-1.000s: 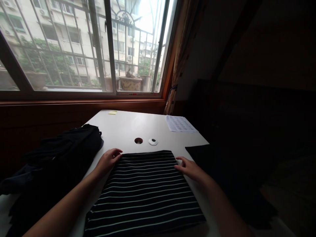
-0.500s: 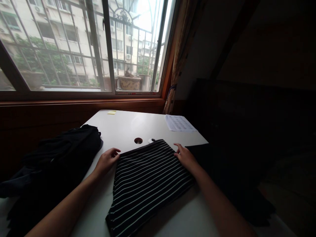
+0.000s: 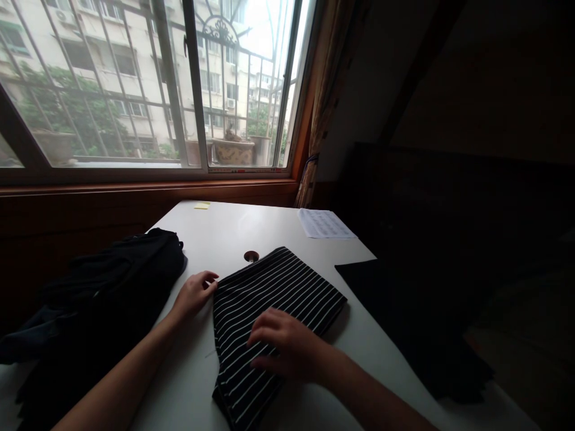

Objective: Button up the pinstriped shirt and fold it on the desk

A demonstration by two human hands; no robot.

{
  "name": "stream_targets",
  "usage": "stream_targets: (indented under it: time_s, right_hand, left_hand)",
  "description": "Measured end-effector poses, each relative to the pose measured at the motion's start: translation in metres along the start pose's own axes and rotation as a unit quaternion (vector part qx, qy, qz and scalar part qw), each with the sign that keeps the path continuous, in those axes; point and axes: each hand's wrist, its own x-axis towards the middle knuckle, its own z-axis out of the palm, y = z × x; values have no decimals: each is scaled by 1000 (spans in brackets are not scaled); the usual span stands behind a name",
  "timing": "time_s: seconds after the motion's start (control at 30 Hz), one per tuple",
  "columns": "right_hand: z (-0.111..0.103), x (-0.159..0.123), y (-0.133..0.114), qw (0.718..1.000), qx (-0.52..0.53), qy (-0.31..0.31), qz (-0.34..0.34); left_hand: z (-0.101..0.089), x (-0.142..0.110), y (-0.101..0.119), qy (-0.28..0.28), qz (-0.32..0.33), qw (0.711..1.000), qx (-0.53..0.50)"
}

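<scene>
A folded black cloth with thin white stripes (image 3: 287, 287) lies turned at an angle on the white table (image 3: 269, 227). My left hand (image 3: 194, 293) rests at the cloth's left corner, fingers curled on its edge. My right hand (image 3: 283, 347) lies on top of the cloth near its lower part, fingers spread flat on the fabric.
A heap of black clothing (image 3: 103, 293) fills the table's left side. A dark cloth (image 3: 381, 293) lies at the right edge. A printed sheet (image 3: 324, 224) and a yellow note (image 3: 202, 206) sit at the back. A round cable hole (image 3: 250, 256) is by the cloth's far corner. A barred window (image 3: 148, 90) is behind.
The striped cloth has been swung round counter-clockwise and now covers the white cap. My right hand moved from the cloth's right edge onto its lower part. My left hand stayed at the left corner.
</scene>
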Motion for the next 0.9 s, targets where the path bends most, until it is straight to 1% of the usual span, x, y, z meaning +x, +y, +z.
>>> stream_targets:
  time_s: [0.03,0.07,0.1,0.2,0.3,0.37,0.43,0.53,0.63,0.77,0.9]
  right_hand:
    - [9,-5,-12,999,8,-13,-37]
    - [19,-10,-22,998,4,-15,-69]
    - [29,-14,-28,996,-7,-8,-86]
    - [53,-26,-32,994,-48,29,-99]
    - [66,-32,-32,990,-58,81,-99]
    - [66,-33,-34,988,-40,113,-95]
    - [60,-33,-39,988,-11,131,-78]
    - [48,-32,-46,985,45,166,-27]
    - [40,-33,-52,975,82,207,18]
    - [32,-36,-56,965,73,250,44]
    - [22,-36,-61,966,48,255,26]
  left_hand:
    - [0,0,1,-3,0,1000,-2]
    - [0,0,2,-8,1,1000,-4]
    - [0,0,3,-14,0,1000,-6]
    - [0,0,4,-26,-6,1000,-12]
    - [-1,0,4,-31,-15,999,-24]
    - [-1,0,3,-32,-19,999,-37]
    - [-1,-1,3,-29,-21,998,-51]
    - [1,-2,4,-19,-24,997,-72]
    - [2,-3,4,-7,-30,995,-95]
    - [0,-3,5,3,-47,990,-136]
    - [-4,-4,15,-7,-80,976,-202]
